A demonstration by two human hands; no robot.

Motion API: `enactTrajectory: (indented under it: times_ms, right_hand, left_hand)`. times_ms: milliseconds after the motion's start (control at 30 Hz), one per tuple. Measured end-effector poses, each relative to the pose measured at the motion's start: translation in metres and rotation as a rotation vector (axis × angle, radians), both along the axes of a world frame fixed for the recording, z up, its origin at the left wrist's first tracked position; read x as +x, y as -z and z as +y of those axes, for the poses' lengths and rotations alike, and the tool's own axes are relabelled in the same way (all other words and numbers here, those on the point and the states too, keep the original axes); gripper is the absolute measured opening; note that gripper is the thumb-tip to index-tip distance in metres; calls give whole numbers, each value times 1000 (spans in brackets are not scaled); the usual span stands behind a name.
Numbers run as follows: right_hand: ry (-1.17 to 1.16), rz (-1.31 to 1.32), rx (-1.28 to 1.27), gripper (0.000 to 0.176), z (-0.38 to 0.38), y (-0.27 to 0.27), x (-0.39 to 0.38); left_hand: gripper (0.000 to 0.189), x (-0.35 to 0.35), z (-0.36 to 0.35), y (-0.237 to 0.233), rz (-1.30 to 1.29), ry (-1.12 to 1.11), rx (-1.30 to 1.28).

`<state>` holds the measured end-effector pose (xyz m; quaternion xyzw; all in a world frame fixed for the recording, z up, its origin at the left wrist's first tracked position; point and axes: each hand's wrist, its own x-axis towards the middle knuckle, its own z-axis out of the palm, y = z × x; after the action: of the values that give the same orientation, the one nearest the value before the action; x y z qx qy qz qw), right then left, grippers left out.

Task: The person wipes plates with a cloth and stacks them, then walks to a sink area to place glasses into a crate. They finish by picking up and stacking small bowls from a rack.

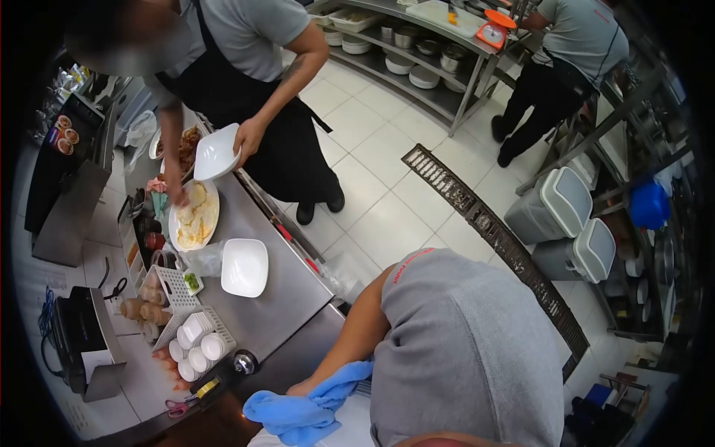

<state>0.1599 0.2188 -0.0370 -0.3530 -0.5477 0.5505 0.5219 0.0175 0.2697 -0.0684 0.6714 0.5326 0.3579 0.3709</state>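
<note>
My right hand (303,387) reaches in from the grey sleeve at the bottom and is closed on a light blue cloth (294,414), which hides most of its fingers. Beneath the cloth is a white surface (356,430), cut off by the lower edge; its kind I cannot make out. My left hand is not in view. Nearby on the steel counter (287,328) are a round metal object (245,363), pink-handled scissors (177,407) and a basket of small white cups (199,346).
Across the counter, a co-worker in a black apron holds a white bowl (217,153) and reaches over an oval plate of food (195,216). A square white bowl (244,268) stands nearer. Grey lidded bins (573,249) and a floor drain grate (477,208) lie right; another person stands behind.
</note>
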Motion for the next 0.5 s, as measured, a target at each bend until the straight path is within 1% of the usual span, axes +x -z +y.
enactTrajectory:
  times_ms: [267,500]
  right_hand:
    - [44,-90,48,19,-10,0,-6]
    - [-8,-142,92,16,-13,-2,-26]
  left_hand:
    - [42,-1,1,-3,106,-7,41]
    - [42,-12,4,-5,176,-36,78]
